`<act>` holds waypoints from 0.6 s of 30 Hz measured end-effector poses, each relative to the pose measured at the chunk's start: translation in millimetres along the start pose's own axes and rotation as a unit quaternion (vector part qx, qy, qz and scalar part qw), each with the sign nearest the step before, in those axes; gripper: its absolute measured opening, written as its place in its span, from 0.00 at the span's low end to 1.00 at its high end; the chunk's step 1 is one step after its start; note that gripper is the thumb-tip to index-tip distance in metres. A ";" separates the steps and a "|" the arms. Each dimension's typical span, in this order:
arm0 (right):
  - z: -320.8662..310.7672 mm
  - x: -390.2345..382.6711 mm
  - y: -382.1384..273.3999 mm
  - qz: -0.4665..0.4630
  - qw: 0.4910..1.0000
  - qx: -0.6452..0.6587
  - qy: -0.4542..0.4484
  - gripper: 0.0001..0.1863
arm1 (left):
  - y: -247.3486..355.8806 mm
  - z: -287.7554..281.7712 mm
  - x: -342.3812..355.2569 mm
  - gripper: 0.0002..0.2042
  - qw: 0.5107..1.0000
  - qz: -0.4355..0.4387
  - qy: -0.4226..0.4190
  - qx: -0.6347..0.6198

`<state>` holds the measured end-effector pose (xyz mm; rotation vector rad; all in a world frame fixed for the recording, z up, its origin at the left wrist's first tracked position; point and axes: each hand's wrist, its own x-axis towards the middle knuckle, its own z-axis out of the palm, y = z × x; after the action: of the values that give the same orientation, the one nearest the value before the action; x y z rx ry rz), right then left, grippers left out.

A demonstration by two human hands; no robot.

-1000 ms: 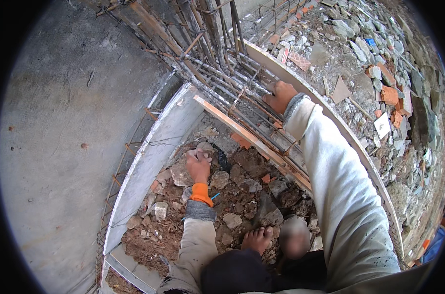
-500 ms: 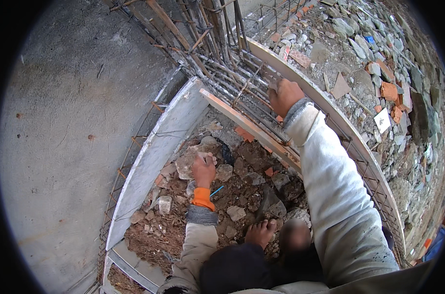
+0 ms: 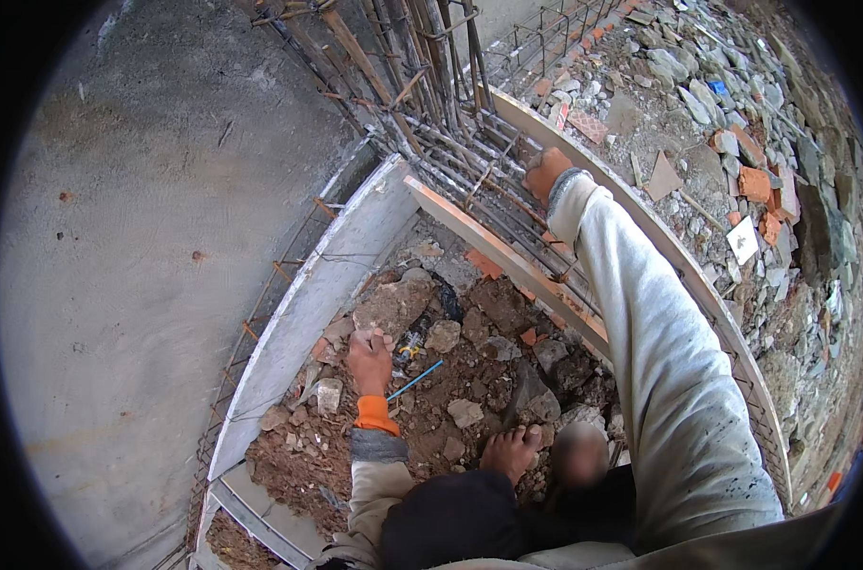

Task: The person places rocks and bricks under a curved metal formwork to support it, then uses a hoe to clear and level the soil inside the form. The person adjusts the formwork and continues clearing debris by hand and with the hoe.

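My left hand, with an orange cuff at the wrist, is low over the rubble at the lower edge of a large brown stone. Its fingers are curled together, and whatever they hold is hidden. Beside it lie a small dark thing with yellow parts and a thin blue stick. Stretched out to the far right, my right hand is closed at the steel rebars, next to the inner side of a long form board. The hand's own back hides what it grips.
A grey concrete wall fills the left. A pale board and a wooden plank border the rubble pit. Upright rebars rise at the far end. Broken bricks and stones lie right. My bare foot is on the rubble.
My left hand has moved left and nearer to me, off the large stone, uncovering the dark and yellow thing and more of the blue stick. The right hand stays at the rebars. The view has shifted slightly.
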<state>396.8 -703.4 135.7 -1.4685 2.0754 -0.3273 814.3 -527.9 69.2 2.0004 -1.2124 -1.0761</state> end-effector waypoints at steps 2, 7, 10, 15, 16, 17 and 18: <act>-2.9 2.7 -7.5 0.065 0.996 0.064 0.015 0.09 | 4.3 -1.6 -0.2 0.10 1.000 0.006 -0.005 0.007; 1.3 -64.2 -71.9 0.119 0.873 0.470 -0.059 0.13 | 4.4 -21.3 -9.1 0.11 0.998 -0.018 -0.024 -0.047; 44.1 -115.1 -77.5 0.013 0.859 0.506 0.077 0.17 | 53.2 -22.4 -7.7 0.11 0.984 0.169 -0.057 0.011; 120.7 -168.2 -105.7 -0.122 0.919 0.319 0.200 0.21 | 184.1 31.2 -5.3 0.10 0.905 0.399 -0.104 0.107; 141.3 -165.0 -101.7 -0.144 0.915 0.290 0.242 0.21 | 200.7 44.2 0.8 0.10 0.893 0.421 -0.128 0.095; 151.6 -164.1 -101.0 -0.124 0.924 0.296 0.208 0.19 | 212.8 51.6 7.7 0.10 0.885 0.427 -0.137 0.127; 153.5 -165.4 -104.2 -0.129 0.919 0.302 0.216 0.19 | 222.7 52.9 14.4 0.11 0.877 0.433 -0.141 0.154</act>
<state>605.6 -570.2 115.1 -1.3445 1.8211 -1.3715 672.9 -640.6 210.4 1.2177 -2.2462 -0.7280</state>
